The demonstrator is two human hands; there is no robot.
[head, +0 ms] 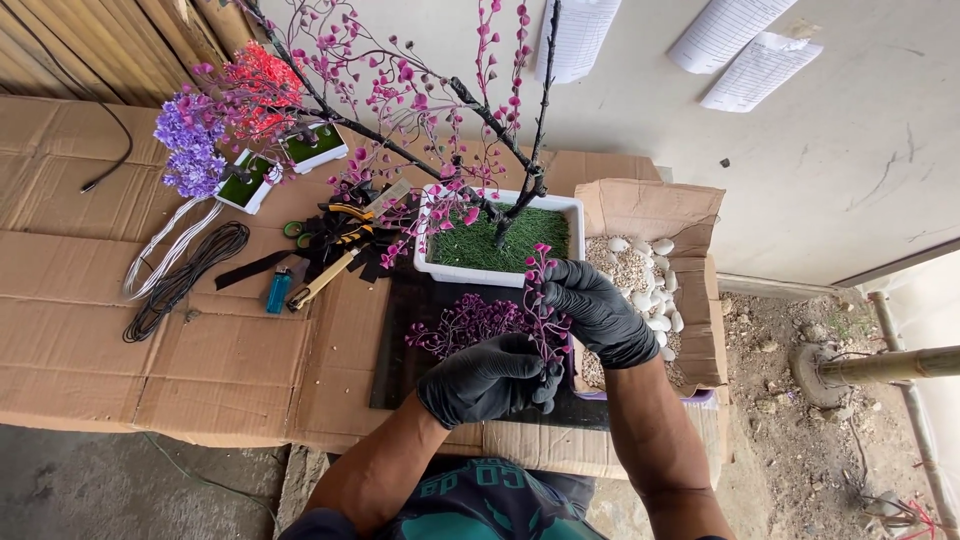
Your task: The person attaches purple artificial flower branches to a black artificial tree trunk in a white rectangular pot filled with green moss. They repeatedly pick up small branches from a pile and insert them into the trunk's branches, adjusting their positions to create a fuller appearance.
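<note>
Just right of the frame's centre, both black-gloved hands are on a purple beaded sprig (540,300). The left hand (490,378) is closed around its lower stems, and the right hand (597,308) pinches the upright tip from the right. The sprig stands between them, just below the white planter (500,275) of green turf.
</note>
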